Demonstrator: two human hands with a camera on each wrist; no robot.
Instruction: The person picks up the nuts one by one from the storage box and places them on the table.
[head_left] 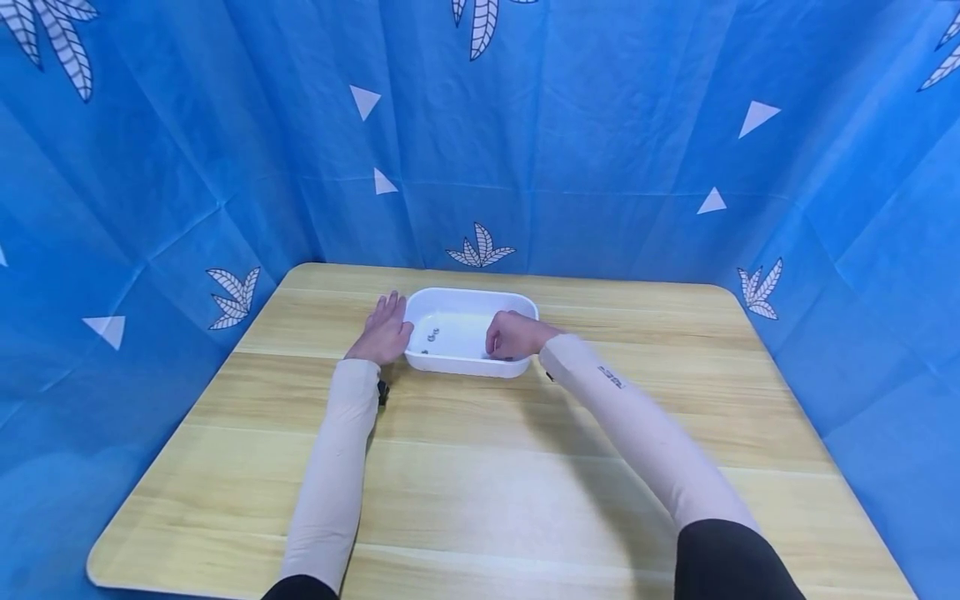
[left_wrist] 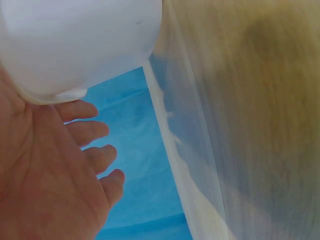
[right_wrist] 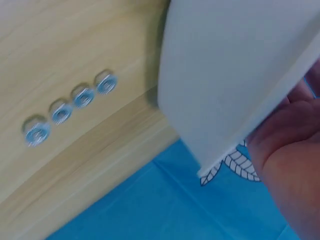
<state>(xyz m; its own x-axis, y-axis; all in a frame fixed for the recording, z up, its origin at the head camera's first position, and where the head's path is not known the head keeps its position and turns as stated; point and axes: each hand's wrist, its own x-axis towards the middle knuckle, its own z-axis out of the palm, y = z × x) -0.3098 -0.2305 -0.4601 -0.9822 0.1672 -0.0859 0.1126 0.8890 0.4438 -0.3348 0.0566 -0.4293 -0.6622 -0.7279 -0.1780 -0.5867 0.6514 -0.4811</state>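
Note:
A white plastic tray stands toward the far side of the table, with several small metal nuts on the left of its floor. My left hand rests against the tray's left end, thumb at the rim; in the left wrist view its fingers extend loosely past the tray's underside. Over the right wall my right hand reaches into the tray with bent fingers. Its fingertips are hidden, so whether they pinch anything does not show. Beside the tray, several metal flange nuts form a row in the right wrist view.
The light wooden table has rounded corners and extends around the tray. A blue patterned curtain hangs behind it and along both sides. My right forearm blocks the head view of the table just right of the tray.

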